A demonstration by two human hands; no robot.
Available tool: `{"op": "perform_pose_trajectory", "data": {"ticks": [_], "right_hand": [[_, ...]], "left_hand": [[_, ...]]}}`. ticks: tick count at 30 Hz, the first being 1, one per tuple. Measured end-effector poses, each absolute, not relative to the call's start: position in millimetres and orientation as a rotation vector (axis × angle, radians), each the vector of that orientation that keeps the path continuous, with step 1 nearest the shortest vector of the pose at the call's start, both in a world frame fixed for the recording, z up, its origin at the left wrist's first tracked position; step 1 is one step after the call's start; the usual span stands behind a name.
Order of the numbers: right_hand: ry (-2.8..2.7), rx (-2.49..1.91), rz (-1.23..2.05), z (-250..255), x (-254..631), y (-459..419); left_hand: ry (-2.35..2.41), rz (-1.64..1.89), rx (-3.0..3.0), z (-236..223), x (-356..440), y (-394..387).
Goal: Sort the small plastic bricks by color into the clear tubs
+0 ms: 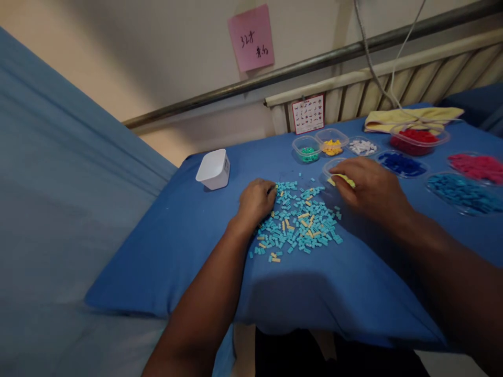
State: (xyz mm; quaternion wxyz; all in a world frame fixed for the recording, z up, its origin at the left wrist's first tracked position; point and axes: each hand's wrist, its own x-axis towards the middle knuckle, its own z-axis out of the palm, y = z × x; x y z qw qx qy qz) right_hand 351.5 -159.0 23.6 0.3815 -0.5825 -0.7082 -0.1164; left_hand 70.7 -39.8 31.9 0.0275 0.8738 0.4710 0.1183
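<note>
Nearest me, a loose pile of turquoise bricks (318, 233) lies spread on the blue sheet (306, 285), with pale yellow bricks (304, 215) scattered through it, so this heap is unsorted. My left hand (255, 199) rests with curled fingers against the pile's left edge; I can't tell whether it grips anything. My right hand (369, 186) is bent over a small clear tub (329, 163) of yellow bricks (348, 181), thumb and forefinger beside them; whether I'm pinching one is hidden.

To my right, blue bricks (463, 192) sit grouped in a tub. Pink bricks (477, 166), dark blue bricks (401, 163), white bricks (361, 146), green bricks (308, 153), orange bricks (332, 147) and red bricks (416, 137) are also grouped by colour. A white tub (214, 173) stands apart on my left. Farthest on the sheet lies a folded yellow cloth (393, 119).
</note>
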Motion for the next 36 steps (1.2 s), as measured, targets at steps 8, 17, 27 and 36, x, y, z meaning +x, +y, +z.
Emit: {"op": "perform_pose_trajectory", "data": {"ticks": [8,17,27,36], "right_hand": [[-1.948,-1.354,-0.204,23.3,327.7,-165.4],[-1.991,-1.382,-0.123,24.5,326.5,-168.1],[-2.066,-1.337,-0.116,23.9,320.4,-169.9],[-2.101,-1.33,-0.081,22.7,319.7,-170.6]], "left_hand": [[1.576,0.16,2.695,47.0,63.1,-43.3],[1.609,0.267,2.74,51.2,49.9,-41.4],[1.207,0.184,2.861,37.3,53.9,-28.3],[1.202,0.148,2.829,47.1,50.0,-28.9]]}}
